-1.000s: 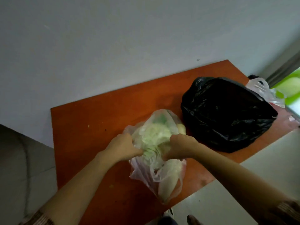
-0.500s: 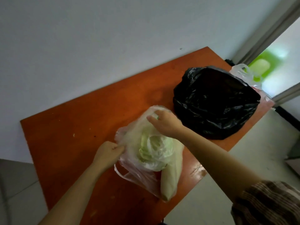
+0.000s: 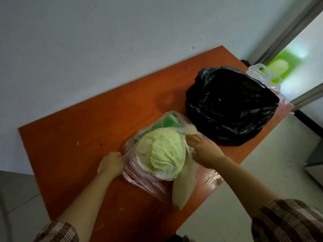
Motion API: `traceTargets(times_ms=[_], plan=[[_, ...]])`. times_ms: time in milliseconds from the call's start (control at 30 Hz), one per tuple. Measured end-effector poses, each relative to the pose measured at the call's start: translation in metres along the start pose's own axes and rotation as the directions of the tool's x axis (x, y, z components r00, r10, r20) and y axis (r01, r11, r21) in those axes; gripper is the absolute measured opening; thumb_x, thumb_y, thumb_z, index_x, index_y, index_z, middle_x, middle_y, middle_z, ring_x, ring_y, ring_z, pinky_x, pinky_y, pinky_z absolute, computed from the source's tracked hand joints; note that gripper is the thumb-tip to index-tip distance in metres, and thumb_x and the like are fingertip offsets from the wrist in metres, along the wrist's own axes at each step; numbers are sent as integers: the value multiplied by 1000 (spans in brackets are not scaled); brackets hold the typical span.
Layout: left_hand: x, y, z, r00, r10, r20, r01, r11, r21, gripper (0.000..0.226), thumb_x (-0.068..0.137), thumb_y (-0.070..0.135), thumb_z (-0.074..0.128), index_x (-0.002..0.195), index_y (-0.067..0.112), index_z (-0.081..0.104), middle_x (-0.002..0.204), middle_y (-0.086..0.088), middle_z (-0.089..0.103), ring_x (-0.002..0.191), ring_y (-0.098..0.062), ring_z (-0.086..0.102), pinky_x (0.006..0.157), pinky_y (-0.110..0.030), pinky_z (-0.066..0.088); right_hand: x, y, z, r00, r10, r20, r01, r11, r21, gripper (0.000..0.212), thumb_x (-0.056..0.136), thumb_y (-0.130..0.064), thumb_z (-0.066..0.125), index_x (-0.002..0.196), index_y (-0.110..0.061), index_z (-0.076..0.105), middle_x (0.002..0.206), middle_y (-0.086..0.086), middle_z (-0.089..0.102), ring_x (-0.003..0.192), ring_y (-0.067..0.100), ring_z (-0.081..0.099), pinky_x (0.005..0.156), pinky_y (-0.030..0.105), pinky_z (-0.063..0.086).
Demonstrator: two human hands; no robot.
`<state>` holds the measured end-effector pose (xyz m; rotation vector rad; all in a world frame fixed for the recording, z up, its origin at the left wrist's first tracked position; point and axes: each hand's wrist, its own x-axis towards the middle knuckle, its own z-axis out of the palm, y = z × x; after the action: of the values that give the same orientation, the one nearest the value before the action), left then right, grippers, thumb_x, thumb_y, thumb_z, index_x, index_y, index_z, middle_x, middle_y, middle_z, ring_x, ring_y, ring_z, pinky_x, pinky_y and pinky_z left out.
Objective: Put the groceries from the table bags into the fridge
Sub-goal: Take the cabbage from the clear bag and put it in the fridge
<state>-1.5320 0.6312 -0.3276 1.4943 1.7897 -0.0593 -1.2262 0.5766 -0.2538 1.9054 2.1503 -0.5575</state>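
1. Gripping the left rim of the bag point(image 3: 139, 179), the left hand point(image 3: 111, 163) is closed in a fist around the film. Judged purpose: to pull the mouth leftward and anchor the bag on the table point(image 3: 70, 137).
2. The bag is thin clear plastic. It lies near the table's near edge with its mouth spread wide, so the contents are exposed for lifting out.
3. The cabbage point(image 3: 162, 154) sits in the open mouth, between the two hands, with its top bare of film.
   - Appearance: round, pale green, with tight crinkled leaves, whiter toward the near side.
   - Judged handling: firm and bulky, so a wide two-hand grasp suits it.
4. On the cabbage's far side, inside the bag, is a green pack point(image 3: 166, 123). To its right, under the film, a long pale root point(image 3: 183, 189) points at the near edge.
5. The right hand point(image 3: 204, 151) lies with fingers stretched out flat on the film at the cabbage's right side. The thumb is hidden. Judged purpose: to press the film down and away from the head.
6. The black bag point(image 3: 230, 105) stands just right of the clear bag, farther back, with its contents hidden. A second clear bag point(image 3: 260, 75) lies beyond it.
7. No fridge is in view.
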Motion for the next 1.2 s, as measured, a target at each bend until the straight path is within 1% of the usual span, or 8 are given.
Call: traceTargets(times_ms=[133, 267, 400, 567, 700, 933, 1067, 1200], plan=[[-12, 2, -25, 969, 18, 245, 5, 996, -94, 67, 86, 38, 66, 143, 19, 35, 144, -14, 40, 126, -33, 46, 94, -45, 48, -8, 8, -14, 969, 248, -16, -218, 878, 425, 24, 91, -13, 49, 98, -4, 71, 118, -2, 66, 92, 19, 63, 87, 37, 53], [-57, 46, -42, 943, 276, -184, -309, 934, -182, 41, 95, 32, 53, 135, 22, 46, 135, -6, 45, 124, -23, 45, 98, -41, 43, 1, -25, -64, 850, 371, -374, -98, 808, 580, 27, 89, -6, 50, 103, -10, 73, 85, 4, 72, 67, 23, 66, 61, 29, 52], [-87, 73, -25, 937, 317, -143, -345, 901, -263, 25, 96, 43, 47, 104, 21, 55, 109, 2, 62, 87, -13, 61, 71, -30, 49, 5, -83, -69, 956, 167, -241, -24, 863, 505, 22, 92, -13, 46, 89, -8, 68, 85, 3, 65, 76, 22, 61, 68, 36, 49], [-83, 64, -8, 994, 107, 1, -99, 920, -380, 81, 85, 67, 48, 139, 8, 39, 84, 0, 67, 67, -19, 71, 71, -41, 59, 18, -95, -50, 957, 283, -55, -243, 895, 374, 50, 96, -42, 37, 123, -2, 53, 126, 17, 56, 116, 33, 52, 95, 41, 41], [-78, 55, -8, 994, 97, 45, -67, 894, -442, 114, 57, 92, 46, 131, 5, 48, 110, -15, 66, 91, -28, 69, 84, -48, 57, 20, -85, -41, 941, 316, 121, -322, 725, 609, 79, 91, -58, 49, 150, -9, 26, 152, 11, 36, 137, 28, 38, 111, 38, 34], [-107, 51, 4, 975, 100, 196, 93, 622, -777, 33, 92, 45, 52, 111, 20, 60, 110, -7, 65, 96, -28, 67, 86, -53, 55, -13, -93, -23, 977, 215, 11, -179, 782, 597, 78, 78, -57, 66, 139, -19, 35, 138, 9, 47, 120, 26, 51, 97, 44, 49], [-112, 44, 21, 960, 69, 271, 173, 615, -769, 101, 61, 74, 67, 145, 34, 29, 147, -6, 41, 125, -32, 50, 96, -56, 46, -54, -99, -1, 962, 207, -177, -71, 818, 570, 67, 74, -57, 71, 127, -29, 42, 130, -2, 40, 121, 18, 39, 100, 37, 43], [-115, 43, 27, 963, 7, 269, 205, 628, -751, 124, 51, 72, 75, 150, 35, 11, 155, -5, 28, 133, -31, 40, 104, -57, 38, -69, -77, 2, 948, 318, 28, -189, 489, 852, 84, 70, -54, 77, 136, -19, 38, 127, -3, 43, 117, 16, 48, 96, 32, 49]])
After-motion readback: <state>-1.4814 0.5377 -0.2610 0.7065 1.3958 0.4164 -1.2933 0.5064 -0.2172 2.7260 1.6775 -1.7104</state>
